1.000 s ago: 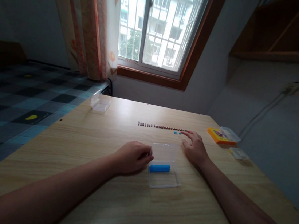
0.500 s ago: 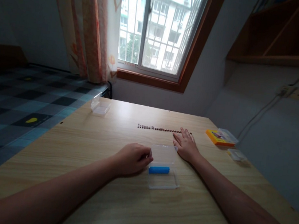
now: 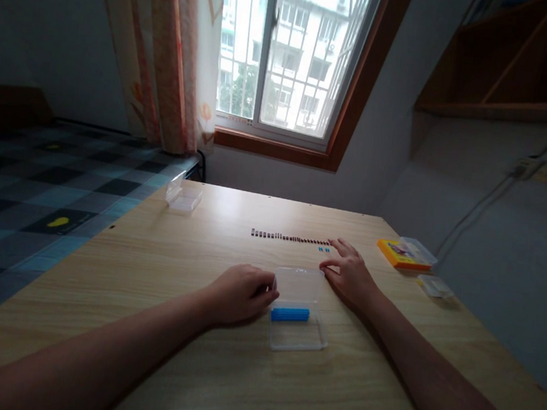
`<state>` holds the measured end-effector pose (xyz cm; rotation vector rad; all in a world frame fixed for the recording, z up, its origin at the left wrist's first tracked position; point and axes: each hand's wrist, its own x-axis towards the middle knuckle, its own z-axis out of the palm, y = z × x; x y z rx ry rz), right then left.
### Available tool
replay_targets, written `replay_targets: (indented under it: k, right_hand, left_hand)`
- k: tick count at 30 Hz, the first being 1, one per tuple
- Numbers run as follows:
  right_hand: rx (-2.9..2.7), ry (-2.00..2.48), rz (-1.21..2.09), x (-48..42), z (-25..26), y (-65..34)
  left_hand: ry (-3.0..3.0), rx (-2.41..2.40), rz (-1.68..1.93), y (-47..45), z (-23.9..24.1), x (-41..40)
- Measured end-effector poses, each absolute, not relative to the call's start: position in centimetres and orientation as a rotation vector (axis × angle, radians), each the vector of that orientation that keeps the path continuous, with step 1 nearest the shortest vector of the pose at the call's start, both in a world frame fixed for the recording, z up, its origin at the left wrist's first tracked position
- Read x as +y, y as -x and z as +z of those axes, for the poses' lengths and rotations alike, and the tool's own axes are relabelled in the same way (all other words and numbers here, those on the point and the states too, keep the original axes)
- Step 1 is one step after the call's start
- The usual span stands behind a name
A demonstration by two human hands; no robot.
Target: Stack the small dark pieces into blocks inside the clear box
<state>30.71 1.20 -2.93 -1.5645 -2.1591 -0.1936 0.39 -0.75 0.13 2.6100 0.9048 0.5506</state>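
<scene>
I can't tell if my curled left hand point(image 3: 245, 294) grips the clear hinged box point(image 3: 297, 349); my right hand point(image 3: 352, 274), fingers loosely spread, is beside blue pieces point(image 3: 321, 249) and a dark row point(image 3: 292, 238) toward the far edge of the desk point(image 3: 354, 390).

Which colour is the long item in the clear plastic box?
Blue; the item shows best in head view.

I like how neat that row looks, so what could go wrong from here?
The right hand is at the right end of the row of small dark pieces, so a brush might knock it crooked. The small blue pieces lie close to that hand and could be swept aside. The left hand is at the left edge of the open clear box; a nudge might shift the blue bundle inside.
</scene>
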Motion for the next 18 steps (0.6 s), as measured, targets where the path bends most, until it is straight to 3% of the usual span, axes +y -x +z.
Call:
replay_targets:
  k: [11,18]
  right_hand:
    - [-2.261,1.476,0.426,-2.4,3.3,-33.1]
    - [-2.479,1.210,0.745,-5.8,5.1,-29.2]
  left_hand:
    - [-2.617,0.904,0.541,-0.4,0.0,-0.7]
    - [-2.615,0.908,0.531,-0.4,0.2,-0.7]
